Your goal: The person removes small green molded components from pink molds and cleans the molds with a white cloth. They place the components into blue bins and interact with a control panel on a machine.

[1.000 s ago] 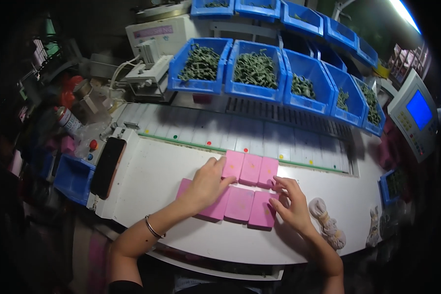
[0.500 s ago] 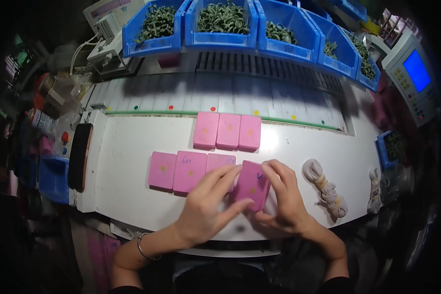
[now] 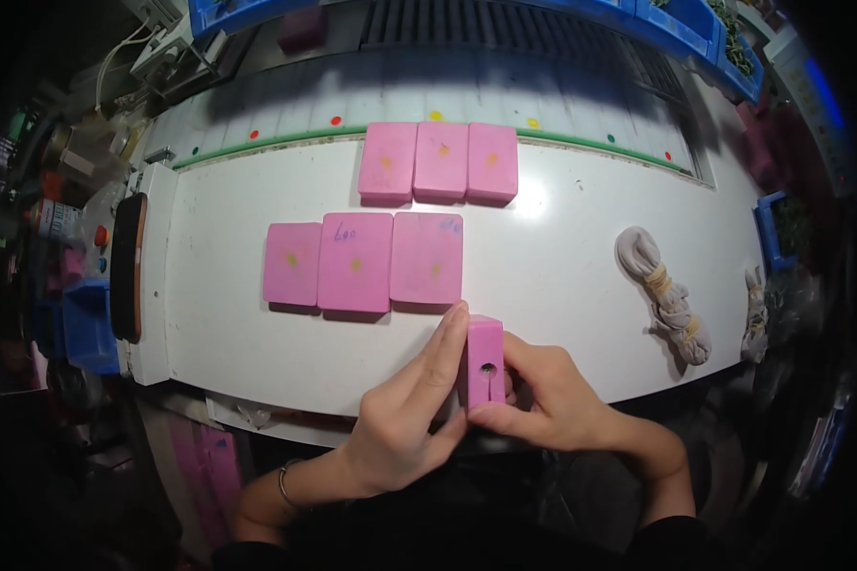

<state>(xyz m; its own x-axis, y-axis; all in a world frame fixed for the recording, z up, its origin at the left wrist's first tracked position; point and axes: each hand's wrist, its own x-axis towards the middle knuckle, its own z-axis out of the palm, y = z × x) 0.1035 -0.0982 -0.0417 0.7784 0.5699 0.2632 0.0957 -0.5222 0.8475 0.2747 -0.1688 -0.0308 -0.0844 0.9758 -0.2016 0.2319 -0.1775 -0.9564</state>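
A pink rubber mould (image 3: 486, 343) stands on edge between my hands near the table's front edge. Its narrow end faces up and shows a round hole with a slit below it. Fingers straight and together, my left hand (image 3: 395, 419) presses along the mould's left side. My right hand (image 3: 567, 400) grips the right side, thumb at the near end and some fingertips hidden behind. Just beyond lies a row of three pink moulds (image 3: 355, 285) with yellow-green dots and pen marks. Farther back, three more pink moulds (image 3: 441, 171) lie side by side with orange-yellow dots.
A rubber-banded grey cloth bundle (image 3: 671, 305) lies right on the white table (image 3: 229, 333). A dark phone-like slab (image 3: 130, 266) rests at the left edge. Behind the moulds runs a green strip (image 3: 286, 145) with coloured dots. Blue bins (image 3: 676, 33) hang at the back.
The mould in my hands has been turned from its broad face onto its edge, so the holed end shows. My hands came nearer to me, and the view tilted downward.
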